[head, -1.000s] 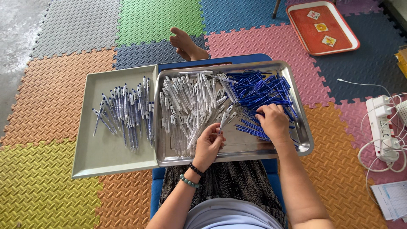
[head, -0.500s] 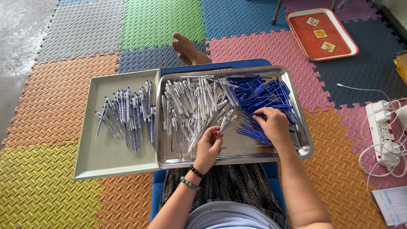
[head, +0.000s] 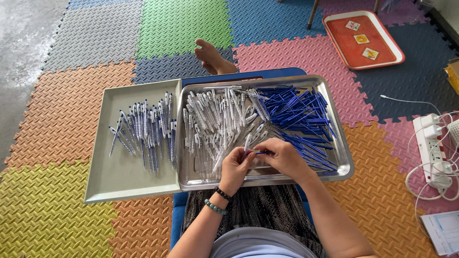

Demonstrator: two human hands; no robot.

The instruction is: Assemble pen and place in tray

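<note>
Meeting over the steel tray (head: 340,157), left hand (head: 235,168) and right hand (head: 285,157) pinch a pen (head: 249,148).

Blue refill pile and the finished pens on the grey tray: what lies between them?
In the head view, a heap of clear pen barrels fills the steel tray's left half between blue refills and finished pens.

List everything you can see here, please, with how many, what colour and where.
steel tray: one, silver, on lap
clear pen barrels: many, in steel tray, left part
blue refills: many, in steel tray, right part
grey tray: one, left of steel tray
assembled pens: many, clear and blue, in grey tray
red tray: one, top right
power strip: one, white, far right
foam mats: many colours, floor
left hand: holds a pen barrel
right hand: holds a blue refill
</note>
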